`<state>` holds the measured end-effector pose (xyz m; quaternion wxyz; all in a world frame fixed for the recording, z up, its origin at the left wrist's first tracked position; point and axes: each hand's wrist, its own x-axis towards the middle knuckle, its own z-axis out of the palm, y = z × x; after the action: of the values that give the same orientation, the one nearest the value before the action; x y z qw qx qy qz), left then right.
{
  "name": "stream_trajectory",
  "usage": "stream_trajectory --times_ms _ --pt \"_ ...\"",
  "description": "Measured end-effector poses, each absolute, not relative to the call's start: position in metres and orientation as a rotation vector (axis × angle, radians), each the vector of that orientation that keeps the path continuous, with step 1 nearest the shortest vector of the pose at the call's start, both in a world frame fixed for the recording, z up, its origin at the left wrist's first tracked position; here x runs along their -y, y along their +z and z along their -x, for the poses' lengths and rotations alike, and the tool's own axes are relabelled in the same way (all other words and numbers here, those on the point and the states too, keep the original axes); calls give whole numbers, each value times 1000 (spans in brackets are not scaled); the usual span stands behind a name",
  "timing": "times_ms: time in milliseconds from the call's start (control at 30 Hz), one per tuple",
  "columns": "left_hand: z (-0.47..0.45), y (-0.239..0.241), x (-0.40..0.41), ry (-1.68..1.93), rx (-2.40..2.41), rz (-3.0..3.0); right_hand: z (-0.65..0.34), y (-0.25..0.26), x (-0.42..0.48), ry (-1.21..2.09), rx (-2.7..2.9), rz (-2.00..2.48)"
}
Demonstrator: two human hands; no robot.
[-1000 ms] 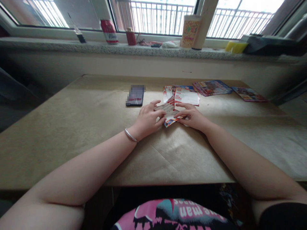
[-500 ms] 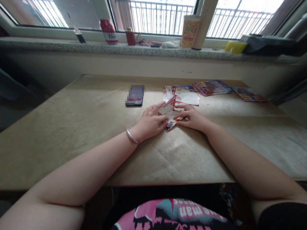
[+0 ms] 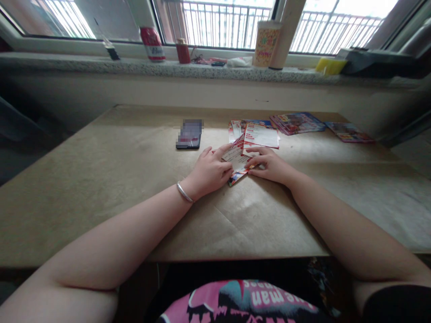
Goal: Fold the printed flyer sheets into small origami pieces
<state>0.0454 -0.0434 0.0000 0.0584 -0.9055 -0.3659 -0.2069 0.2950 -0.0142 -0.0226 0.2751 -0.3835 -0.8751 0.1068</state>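
A folded red-and-white leaflet point(image 3: 236, 158) lies on the brown paper-covered table point(image 3: 134, 179), tilted, with a colourful corner sticking out below. My left hand point(image 3: 208, 171), a silver bangle on its wrist, has its fingers curled over the leaflet's left side. My right hand point(image 3: 271, 163) presses fingers onto its right side. Just behind lies a small pile of similar leaflets point(image 3: 257, 133).
A dark phone point(image 3: 189, 134) lies left of the leaflets. More colourful booklets point(image 3: 296, 123) and another point(image 3: 350, 132) lie at the back right. The window sill holds a red can point(image 3: 153, 44), a small red jar point(image 3: 183, 50), a paper cup point(image 3: 267, 44) and a yellow sponge point(image 3: 331, 66).
Both hands have shifted the leaflet slightly away and to the left, folding it tighter; less of its colourful lower corner shows now.
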Motion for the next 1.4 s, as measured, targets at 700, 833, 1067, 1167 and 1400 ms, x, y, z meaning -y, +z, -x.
stream_trajectory --times_ms 700,833,1067,1167,1400 --pt "-40 -10 34 -785 900 3009 -282 -20 20 251 2251 1074" --pt "-40 -13 32 -798 910 3014 -279 -23 19 265 2156 1166" --pt "-41 -13 33 -841 922 3059 -282 -22 13 310 2097 1286" --pt "-41 -12 34 -863 979 3071 -282 -20 12 322 2070 1355" --pt "-41 -12 32 -882 984 3100 -277 -21 11 194 1941 1490"
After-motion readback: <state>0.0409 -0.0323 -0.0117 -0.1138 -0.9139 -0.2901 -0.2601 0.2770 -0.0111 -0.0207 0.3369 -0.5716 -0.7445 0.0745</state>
